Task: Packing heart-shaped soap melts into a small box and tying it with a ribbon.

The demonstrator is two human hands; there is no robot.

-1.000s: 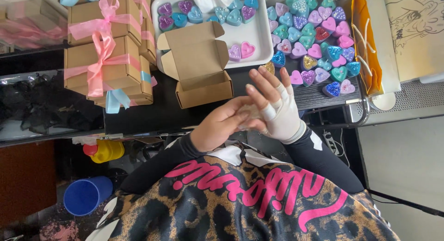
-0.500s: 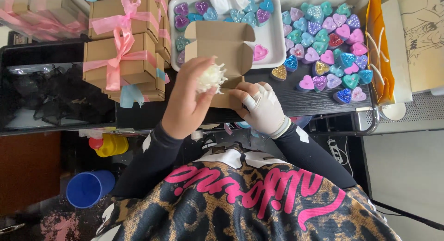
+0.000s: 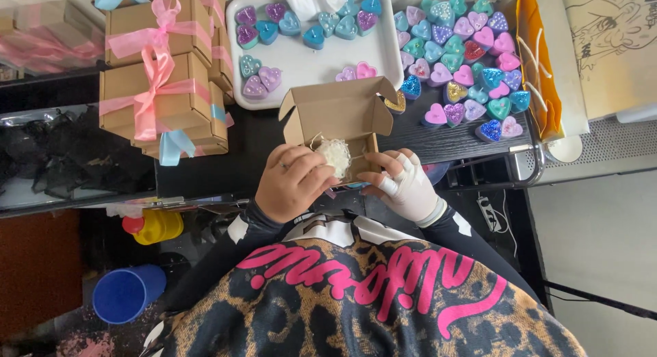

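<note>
An open brown cardboard box (image 3: 339,114) sits on the dark table in front of me, lid flaps up. My left hand (image 3: 293,181) presses a wad of pale shredded paper filling (image 3: 334,156) into the box. My right hand (image 3: 405,184), wearing a white glove, rests against the box's near right edge with its fingers spread. Heart-shaped candles (image 3: 465,62) in pink, purple and teal lie in a group beyond the box on the right.
A white tray (image 3: 311,62) holds more heart candles. Closed brown boxes tied with pink and blue ribbon (image 3: 161,83) are stacked at the left. An orange bag (image 3: 537,62) stands at the right. A blue cup (image 3: 126,293) and a yellow container (image 3: 156,227) sit lower left.
My left hand has lowered the paper filling from above the box down into it. My gloved right hand stays by the box's right edge. The view has shifted slightly.
</note>
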